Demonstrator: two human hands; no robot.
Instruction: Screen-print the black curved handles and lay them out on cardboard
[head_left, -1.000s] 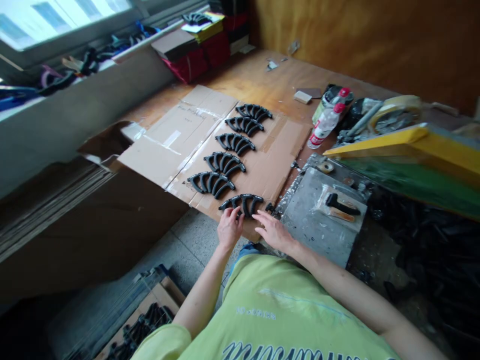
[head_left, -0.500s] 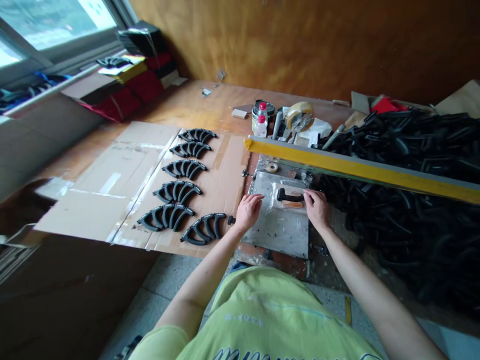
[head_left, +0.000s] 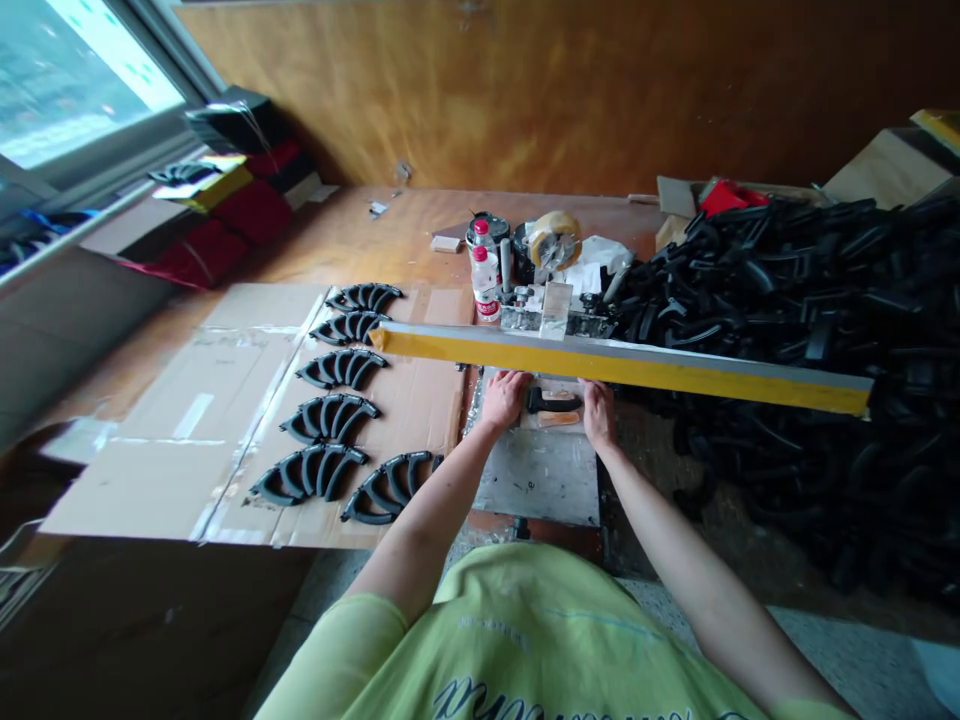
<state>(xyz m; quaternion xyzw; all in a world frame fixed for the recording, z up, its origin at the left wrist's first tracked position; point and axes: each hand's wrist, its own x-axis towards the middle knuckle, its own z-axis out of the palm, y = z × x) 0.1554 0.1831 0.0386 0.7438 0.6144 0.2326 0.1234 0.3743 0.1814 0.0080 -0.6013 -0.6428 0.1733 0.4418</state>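
In the head view a curved black handle (head_left: pixel 553 402) lies in a small fixture on a grey metal plate (head_left: pixel 536 485). At the handle's left end is my left hand (head_left: pixel 504 400), its fingers bent and close together; what they grip, if anything, is hidden. My right hand (head_left: pixel 599 415) closes at the handle's right end, thumb and fingers against it. Just beyond both hands runs a long yellow and grey bar (head_left: pixel 630 370), which covers part of the area by my fingertips. An orange-brown piece (head_left: pixel 559 418) sits in front of the handle.
Fanned rows of black handles (head_left: pixel 330 420) lie on flattened cardboard (head_left: pixel 187 400) at left. A large heap of black handles (head_left: pixel 787 280) fills the right side. Behind the bar stand bottles (head_left: pixel 485 285), a tape roll (head_left: pixel 553 240) and metal hardware (head_left: pixel 555 310). Boxes (head_left: pixel 225 200) sit by the window.
The view has shifted. My left hand has come in from the plate's left side to the handle's left end. My right hand remains at its right end. The bar appears farther left and nearer.
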